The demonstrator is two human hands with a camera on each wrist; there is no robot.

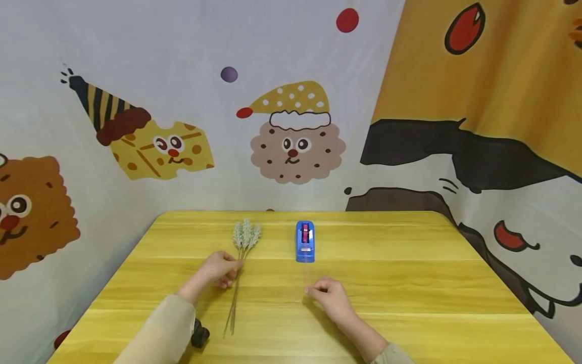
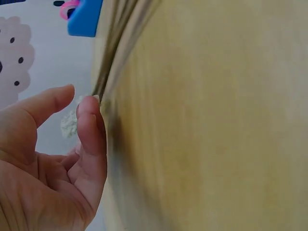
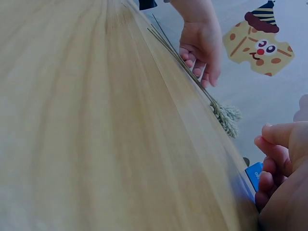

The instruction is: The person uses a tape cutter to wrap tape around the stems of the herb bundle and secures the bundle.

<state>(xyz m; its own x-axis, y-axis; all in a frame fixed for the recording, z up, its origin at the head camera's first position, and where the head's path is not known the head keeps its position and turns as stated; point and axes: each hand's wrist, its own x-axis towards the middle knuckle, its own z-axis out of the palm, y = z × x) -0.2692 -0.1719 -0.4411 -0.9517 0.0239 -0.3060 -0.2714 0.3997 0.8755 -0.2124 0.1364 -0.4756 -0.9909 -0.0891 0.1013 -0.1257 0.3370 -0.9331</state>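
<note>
A small bunch of dried flowers with pale, fluffy heads lies on the table, its thin stems running toward the near edge. My left hand is at the upper stems with fingertips right against them; in the left wrist view the thumb stands apart from the loosely bent fingers. A blue tape dispenser with a pink-red roll stands right of the flowers. From its front a thin clear strip of tape stretches toward me. My right hand pinches the strip's end between thumb and forefinger, above the table.
A small black object sits by the left sleeve. The wood-patterned table ends in front of a cartoon-printed curtain, which also hangs along both sides.
</note>
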